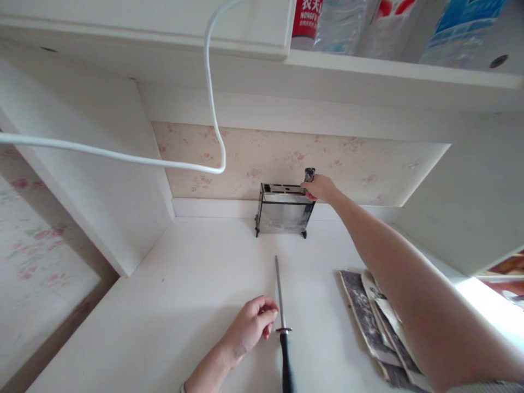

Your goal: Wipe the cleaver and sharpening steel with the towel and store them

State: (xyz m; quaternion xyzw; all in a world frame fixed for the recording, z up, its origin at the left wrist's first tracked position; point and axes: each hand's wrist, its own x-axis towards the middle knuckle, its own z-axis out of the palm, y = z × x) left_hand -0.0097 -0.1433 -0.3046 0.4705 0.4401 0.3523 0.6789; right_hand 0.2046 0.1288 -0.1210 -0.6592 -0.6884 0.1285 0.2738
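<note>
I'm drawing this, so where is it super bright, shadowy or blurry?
Head view: white glare at the right edge; soft shadow on the table beside the left hand; the sleeve, bottom right, looks blurry.

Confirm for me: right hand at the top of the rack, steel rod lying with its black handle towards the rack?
No: the head view shows the black handle at the end away from the rack, with the steel rod pointing towards it. The right hand is at the rack's top.

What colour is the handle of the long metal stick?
The handle is black, seen in the head view.
</note>
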